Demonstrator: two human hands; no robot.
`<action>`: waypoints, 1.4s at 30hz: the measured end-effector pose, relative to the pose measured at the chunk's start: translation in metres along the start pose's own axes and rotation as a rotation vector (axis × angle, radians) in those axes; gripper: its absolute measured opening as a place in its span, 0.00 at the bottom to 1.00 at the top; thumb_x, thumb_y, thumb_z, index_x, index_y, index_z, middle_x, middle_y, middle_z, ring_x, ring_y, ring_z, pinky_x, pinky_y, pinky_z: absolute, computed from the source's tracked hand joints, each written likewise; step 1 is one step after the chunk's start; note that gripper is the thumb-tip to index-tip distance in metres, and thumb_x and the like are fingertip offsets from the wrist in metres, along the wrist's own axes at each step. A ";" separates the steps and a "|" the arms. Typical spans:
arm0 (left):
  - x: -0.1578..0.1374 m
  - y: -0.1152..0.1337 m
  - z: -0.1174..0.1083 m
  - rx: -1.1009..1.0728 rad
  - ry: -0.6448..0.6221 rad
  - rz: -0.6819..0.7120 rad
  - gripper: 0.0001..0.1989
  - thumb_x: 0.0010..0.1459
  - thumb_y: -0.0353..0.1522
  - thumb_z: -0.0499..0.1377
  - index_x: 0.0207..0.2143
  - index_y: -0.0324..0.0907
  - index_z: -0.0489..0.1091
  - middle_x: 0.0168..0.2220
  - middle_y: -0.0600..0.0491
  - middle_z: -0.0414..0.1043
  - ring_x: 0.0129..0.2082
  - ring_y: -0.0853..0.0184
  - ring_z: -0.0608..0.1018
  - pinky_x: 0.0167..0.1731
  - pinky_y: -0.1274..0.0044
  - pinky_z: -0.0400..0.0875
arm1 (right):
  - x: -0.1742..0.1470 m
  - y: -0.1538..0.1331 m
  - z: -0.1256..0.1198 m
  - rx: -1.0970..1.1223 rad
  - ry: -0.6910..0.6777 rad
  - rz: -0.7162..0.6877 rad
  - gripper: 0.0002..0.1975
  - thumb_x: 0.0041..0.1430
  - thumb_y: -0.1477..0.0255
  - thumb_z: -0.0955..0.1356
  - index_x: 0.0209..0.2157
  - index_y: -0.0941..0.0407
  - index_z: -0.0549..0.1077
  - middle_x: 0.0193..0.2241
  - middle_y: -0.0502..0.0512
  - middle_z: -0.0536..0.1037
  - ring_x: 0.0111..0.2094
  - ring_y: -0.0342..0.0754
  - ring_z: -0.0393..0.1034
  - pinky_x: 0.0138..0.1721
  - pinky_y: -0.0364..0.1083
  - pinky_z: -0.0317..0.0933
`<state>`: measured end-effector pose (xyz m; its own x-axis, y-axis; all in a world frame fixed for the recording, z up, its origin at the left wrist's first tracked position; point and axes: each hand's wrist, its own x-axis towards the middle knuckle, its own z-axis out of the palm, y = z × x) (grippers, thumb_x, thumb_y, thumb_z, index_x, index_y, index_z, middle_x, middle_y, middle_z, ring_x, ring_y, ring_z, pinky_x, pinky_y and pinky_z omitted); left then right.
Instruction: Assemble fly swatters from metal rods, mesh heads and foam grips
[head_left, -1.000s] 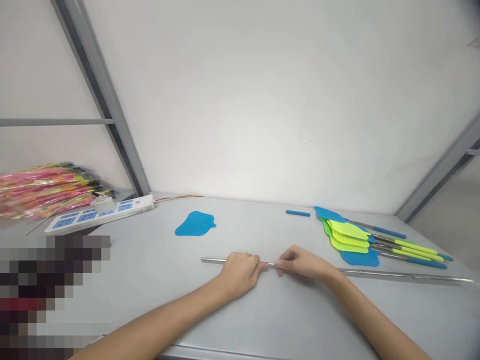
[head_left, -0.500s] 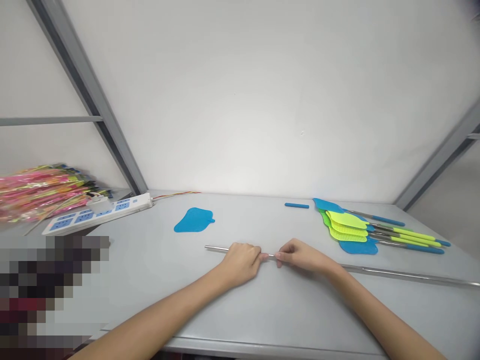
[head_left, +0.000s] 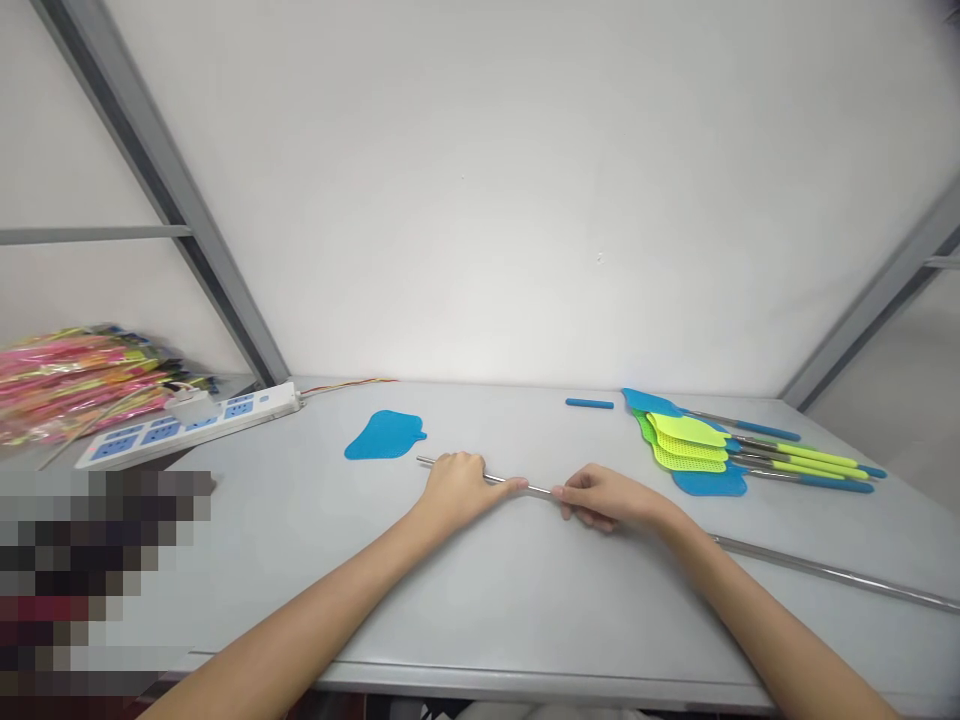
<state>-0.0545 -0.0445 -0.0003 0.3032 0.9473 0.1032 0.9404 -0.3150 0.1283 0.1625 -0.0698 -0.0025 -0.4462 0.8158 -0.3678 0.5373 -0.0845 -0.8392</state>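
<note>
My left hand (head_left: 459,490) is closed over a thin metal rod (head_left: 538,490), its thumb stretched along the rod toward the right. The rod's free end sticks out past the knuckles. My right hand (head_left: 600,497) pinches the rod a short way to the right. A thicker metal tube (head_left: 832,570) emerges beyond my right forearm and runs off the right edge. It lines up with the rod, but the stretch between is hidden. Behind my left hand lies a loose blue fly swatter head (head_left: 384,436). A short blue handle grip (head_left: 589,403) rests farther back.
Several fly swatters (head_left: 688,430) with blue, yellow and green heads are piled at the right. A white power strip (head_left: 262,402) with a plugged-in adapter lies at the left, near plastic-wrapped colourful goods (head_left: 82,385). A wall stands behind the grey table (head_left: 480,600).
My left hand has shifted left and back along the rod, its thumb now extended. The rod slants more, with its left end farther back and the right stretch nearer me. My right hand keeps its pinch.
</note>
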 end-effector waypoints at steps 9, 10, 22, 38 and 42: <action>0.001 -0.003 0.003 -0.104 -0.070 -0.040 0.34 0.39 0.60 0.38 0.14 0.39 0.62 0.15 0.49 0.64 0.18 0.64 0.68 0.19 0.78 0.53 | -0.008 0.003 -0.015 -0.144 0.009 0.028 0.24 0.48 0.52 0.59 0.22 0.60 0.68 0.14 0.46 0.59 0.14 0.36 0.48 0.16 0.39 0.45; 0.000 -0.003 0.004 -0.106 -0.069 -0.039 0.34 0.40 0.60 0.37 0.13 0.39 0.61 0.14 0.49 0.64 0.17 0.65 0.68 0.18 0.78 0.52 | -0.008 0.002 -0.015 -0.153 0.016 0.021 0.23 0.48 0.53 0.59 0.22 0.60 0.68 0.15 0.47 0.59 0.15 0.36 0.49 0.17 0.39 0.45; -0.006 0.003 0.007 -0.113 -0.056 -0.051 0.33 0.41 0.59 0.36 0.11 0.40 0.58 0.12 0.52 0.60 0.15 0.67 0.65 0.18 0.78 0.49 | -0.007 0.006 -0.015 -0.255 0.047 -0.024 0.23 0.49 0.54 0.58 0.21 0.60 0.69 0.17 0.48 0.61 0.17 0.37 0.50 0.19 0.40 0.46; -0.015 0.012 0.007 -0.106 -0.077 0.013 0.34 0.46 0.56 0.34 0.14 0.40 0.63 0.14 0.51 0.62 0.18 0.66 0.67 0.19 0.78 0.49 | -0.010 0.005 -0.017 -0.211 0.000 0.015 0.22 0.49 0.56 0.59 0.22 0.60 0.70 0.11 0.45 0.55 0.13 0.37 0.47 0.17 0.40 0.42; -0.021 0.019 0.007 -0.118 -0.110 0.149 0.33 0.49 0.54 0.34 0.16 0.39 0.64 0.17 0.51 0.64 0.20 0.67 0.68 0.19 0.78 0.49 | -0.011 -0.002 -0.006 -0.221 -0.039 -0.048 0.24 0.50 0.55 0.58 0.24 0.61 0.71 0.11 0.45 0.56 0.14 0.37 0.48 0.16 0.39 0.43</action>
<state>-0.0419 -0.0703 -0.0067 0.4590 0.8882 0.0219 0.8611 -0.4509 0.2349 0.1705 -0.0747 0.0057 -0.5005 0.7926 -0.3483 0.6565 0.0852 -0.7495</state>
